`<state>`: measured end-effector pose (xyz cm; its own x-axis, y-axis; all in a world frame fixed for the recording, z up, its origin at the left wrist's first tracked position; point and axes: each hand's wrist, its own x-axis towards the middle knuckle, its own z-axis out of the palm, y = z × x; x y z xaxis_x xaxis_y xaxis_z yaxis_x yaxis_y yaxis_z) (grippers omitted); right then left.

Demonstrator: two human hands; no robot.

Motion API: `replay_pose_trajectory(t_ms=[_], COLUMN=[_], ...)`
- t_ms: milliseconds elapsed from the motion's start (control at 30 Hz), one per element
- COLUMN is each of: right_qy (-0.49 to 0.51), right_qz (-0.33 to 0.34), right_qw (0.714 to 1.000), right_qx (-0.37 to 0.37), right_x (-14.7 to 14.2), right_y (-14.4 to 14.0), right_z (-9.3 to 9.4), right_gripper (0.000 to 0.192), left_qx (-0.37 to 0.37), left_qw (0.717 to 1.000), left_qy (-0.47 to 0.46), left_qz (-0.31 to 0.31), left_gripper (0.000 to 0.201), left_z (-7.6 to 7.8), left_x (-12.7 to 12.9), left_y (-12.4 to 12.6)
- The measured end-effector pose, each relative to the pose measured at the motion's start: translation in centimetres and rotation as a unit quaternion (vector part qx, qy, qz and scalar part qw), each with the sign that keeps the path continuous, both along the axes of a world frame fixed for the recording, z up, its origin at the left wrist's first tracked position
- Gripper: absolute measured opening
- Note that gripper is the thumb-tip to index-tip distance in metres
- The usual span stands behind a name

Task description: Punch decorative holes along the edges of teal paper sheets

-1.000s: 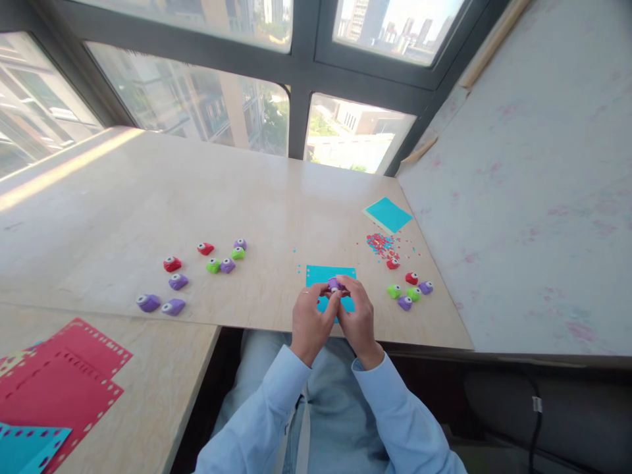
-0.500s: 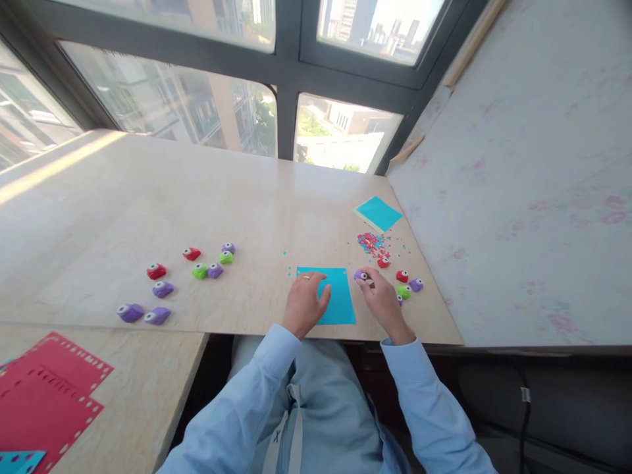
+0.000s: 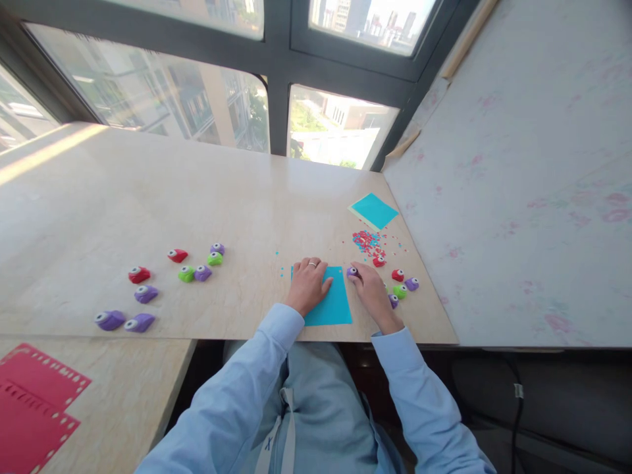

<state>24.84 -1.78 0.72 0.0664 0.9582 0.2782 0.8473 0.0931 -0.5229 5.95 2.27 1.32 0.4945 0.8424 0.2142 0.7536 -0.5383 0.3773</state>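
Note:
A blue paper sheet [image 3: 332,305] lies at the near edge of the table [image 3: 197,197]. My left hand [image 3: 309,285] rests flat on its left part, fingers spread, a ring on one finger. My right hand [image 3: 370,293] sits just right of the sheet with its fingertips on a small purple punch [image 3: 351,271] that stands on the table. A cluster of red, green and purple punches [image 3: 401,284] lies right beside that hand.
A heap of paper confetti [image 3: 366,241] and a stack of blue paper squares [image 3: 374,210] lie further back on the right. Several more punches [image 3: 162,280] are scattered on the left. Red punched sheets [image 3: 34,408] lie on the lower table at bottom left. A wall stands close on the right.
My hands held the purple punch together over the blue sheet; they have parted. The right hand carried the punch to the table right of the sheet, and the left hand settled flat on the sheet.

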Motion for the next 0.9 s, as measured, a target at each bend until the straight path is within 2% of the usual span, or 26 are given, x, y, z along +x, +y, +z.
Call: replay_pose_trajectory(t_ms=[267,633,900], right_qy=[0.019,0.087,0.105], right_qz=[0.039,0.031,0.03], right_qw=[0.999,0.996,0.994], right_qx=[0.003,0.005,0.002], right_x=[-0.1,0.1,0.2], right_y=[1.2,1.4,1.2], right_z=[0.2,-0.9,-1.3], right_gripper=[0.033,0.035,0.038], left_qx=[0.008,-0.03,0.02], left_qw=[1.0,0.999,1.0], left_qy=[-0.011,-0.003,-0.01], left_qz=[0.001,0.011,0.008], left_gripper=[0.034,0.028,0.026], left_z=[-0.8,0.3,-0.6], left_x=[-0.1,0.6,1.3], left_y=[0.2,0.9,0.7])
